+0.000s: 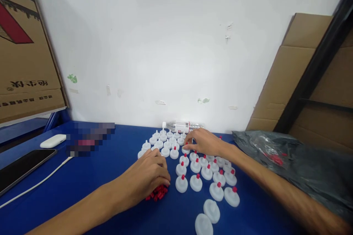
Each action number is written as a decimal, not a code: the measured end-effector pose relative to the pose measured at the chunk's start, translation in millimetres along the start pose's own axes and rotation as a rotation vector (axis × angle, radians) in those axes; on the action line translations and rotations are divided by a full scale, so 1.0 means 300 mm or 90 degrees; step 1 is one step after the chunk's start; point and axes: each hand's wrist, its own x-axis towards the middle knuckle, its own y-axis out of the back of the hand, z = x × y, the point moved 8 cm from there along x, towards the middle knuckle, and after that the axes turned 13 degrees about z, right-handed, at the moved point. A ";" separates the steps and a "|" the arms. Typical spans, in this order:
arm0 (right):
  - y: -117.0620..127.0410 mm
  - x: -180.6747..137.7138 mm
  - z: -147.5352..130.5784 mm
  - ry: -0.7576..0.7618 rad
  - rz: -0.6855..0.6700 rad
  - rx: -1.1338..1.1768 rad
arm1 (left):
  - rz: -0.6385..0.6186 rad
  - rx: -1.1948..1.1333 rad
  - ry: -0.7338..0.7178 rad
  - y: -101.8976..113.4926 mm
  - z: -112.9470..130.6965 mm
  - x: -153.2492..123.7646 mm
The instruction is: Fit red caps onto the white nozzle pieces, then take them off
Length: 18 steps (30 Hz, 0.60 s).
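Note:
Several white plastic caps (165,143) stand in rows on the blue table (91,176). Those nearer me carry small red tips (219,184); those at the back have none. My left hand (146,178) lies curled over a small heap of loose red tips (158,192), fingers closed on them. My right hand (204,141) reaches to the back rows, its fingertips pinched at a white cap (185,149). Two plain white caps (211,211) lie closest to me.
A clear plastic bottle (182,126) lies against the white wall. A grey plastic bag (289,161) with red bits sits at right. A dark phone (22,167), a white case (53,140) and a white cable (41,181) lie at left. Cardboard boxes (24,51) flank both sides.

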 end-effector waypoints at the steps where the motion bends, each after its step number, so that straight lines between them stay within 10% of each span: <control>1: 0.000 -0.001 0.013 -0.011 -0.005 -0.005 | -0.003 -0.002 0.002 -0.001 0.001 0.001; 18: -0.049 -0.028 0.110 -0.115 -0.121 -0.073 | -0.010 -0.025 -0.045 -0.006 0.027 -0.014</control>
